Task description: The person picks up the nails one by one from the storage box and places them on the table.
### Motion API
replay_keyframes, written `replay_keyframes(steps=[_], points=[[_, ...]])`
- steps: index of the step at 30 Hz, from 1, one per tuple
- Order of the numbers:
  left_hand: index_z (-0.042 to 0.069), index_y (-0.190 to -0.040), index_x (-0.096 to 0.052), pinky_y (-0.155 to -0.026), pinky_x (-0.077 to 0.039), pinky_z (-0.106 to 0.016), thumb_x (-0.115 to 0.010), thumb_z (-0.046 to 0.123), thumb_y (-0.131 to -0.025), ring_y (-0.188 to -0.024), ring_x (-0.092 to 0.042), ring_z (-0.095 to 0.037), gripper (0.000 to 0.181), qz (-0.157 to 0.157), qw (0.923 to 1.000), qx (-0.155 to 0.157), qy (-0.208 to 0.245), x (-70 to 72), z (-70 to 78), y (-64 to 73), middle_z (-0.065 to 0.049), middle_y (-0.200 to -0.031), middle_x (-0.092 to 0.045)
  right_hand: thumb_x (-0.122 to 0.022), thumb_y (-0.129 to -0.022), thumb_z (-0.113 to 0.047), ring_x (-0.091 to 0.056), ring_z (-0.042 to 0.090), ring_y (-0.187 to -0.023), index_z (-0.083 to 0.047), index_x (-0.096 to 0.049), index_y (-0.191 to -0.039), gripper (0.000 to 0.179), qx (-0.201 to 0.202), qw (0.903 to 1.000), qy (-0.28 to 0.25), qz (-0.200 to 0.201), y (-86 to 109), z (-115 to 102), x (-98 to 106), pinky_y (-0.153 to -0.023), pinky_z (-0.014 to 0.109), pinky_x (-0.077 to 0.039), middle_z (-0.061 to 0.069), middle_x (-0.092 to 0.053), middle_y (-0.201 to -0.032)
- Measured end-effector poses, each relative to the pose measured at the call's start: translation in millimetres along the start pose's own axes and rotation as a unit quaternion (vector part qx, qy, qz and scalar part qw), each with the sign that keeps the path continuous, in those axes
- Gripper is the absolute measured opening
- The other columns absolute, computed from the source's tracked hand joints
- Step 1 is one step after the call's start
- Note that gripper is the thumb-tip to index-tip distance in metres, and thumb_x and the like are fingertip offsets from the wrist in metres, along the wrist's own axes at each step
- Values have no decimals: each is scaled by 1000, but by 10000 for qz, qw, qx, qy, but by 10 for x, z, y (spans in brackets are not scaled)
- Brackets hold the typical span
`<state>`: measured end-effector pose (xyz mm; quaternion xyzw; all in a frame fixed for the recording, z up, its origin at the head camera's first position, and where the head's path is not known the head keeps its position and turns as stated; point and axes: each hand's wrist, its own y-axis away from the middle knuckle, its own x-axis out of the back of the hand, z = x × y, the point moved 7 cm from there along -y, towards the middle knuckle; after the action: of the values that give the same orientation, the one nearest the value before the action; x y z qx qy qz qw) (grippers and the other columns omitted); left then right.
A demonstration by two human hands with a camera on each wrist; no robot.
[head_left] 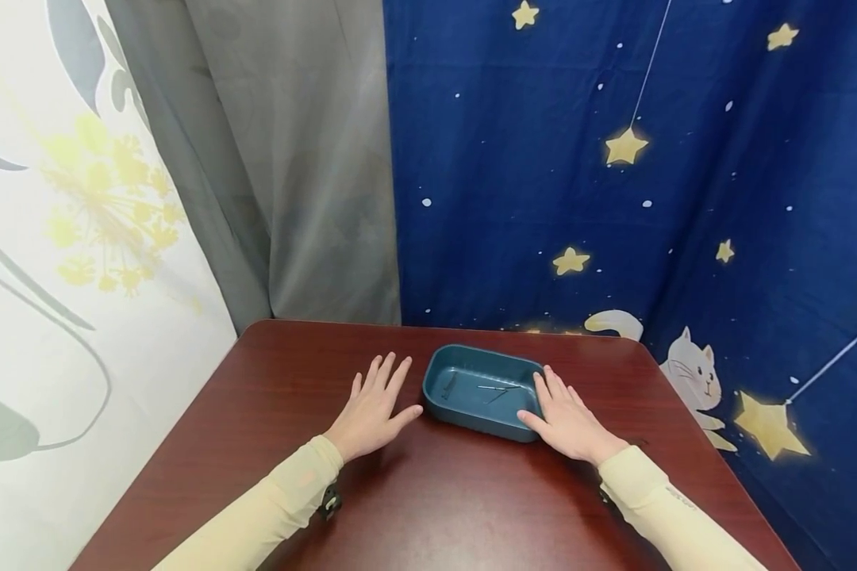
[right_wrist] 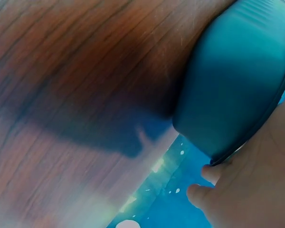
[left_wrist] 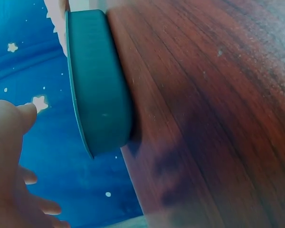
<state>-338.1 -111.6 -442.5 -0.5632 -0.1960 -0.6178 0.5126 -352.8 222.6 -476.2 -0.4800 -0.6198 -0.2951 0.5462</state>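
A dark teal rectangular box [head_left: 464, 418] with rounded corners and no lid sits upright on the table. Inside lie a few thin dark pieces [head_left: 498, 388], too small to identify. My right hand [head_left: 564, 418] is at the box's right end, its straight fingers and thumb resting over the rim. In the right wrist view, fingers [right_wrist: 199, 194] show beside the box's edge. To the left of the box, my left hand [head_left: 371, 412] hovers over the table with spread, straight fingers and holds nothing. The left wrist view shows a gap between its thumb and the box wall [left_wrist: 97, 85].
The reddish-brown wooden table [head_left: 428, 492] has rounded far corners. Close behind its far edge hang a grey curtain [head_left: 321, 159] and a blue curtain with stars [head_left: 507, 159]. A white patterned cloth [head_left: 57, 341] hangs at the left.
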Motion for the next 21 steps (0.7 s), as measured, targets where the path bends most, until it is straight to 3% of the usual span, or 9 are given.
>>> replay_keyframes(steps=[12,21], points=[[16,-163,-16,-111,-18,-70,-55,60,-97,-151,-12,-41,88,-148,9998,97,32,-116,-23,0,-16,-166,-13,-45,-98,-66,-15,37,-152,-1,-24,-159,91,286,9996,34,1,-58,-197,-74,-116,59,-20,19,-11,-166],[15,-163,-11,-113,-16,-68,-46,71,-95,-152,-8,-39,95,-260,9996,132,-49,-193,-62,-46,-16,-167,-8,-41,-97,-70,-14,34,-152,-3,-22,-160,93,491,9988,26,-51,-89,-338,-91,-117,58,-20,16,-8,-167]])
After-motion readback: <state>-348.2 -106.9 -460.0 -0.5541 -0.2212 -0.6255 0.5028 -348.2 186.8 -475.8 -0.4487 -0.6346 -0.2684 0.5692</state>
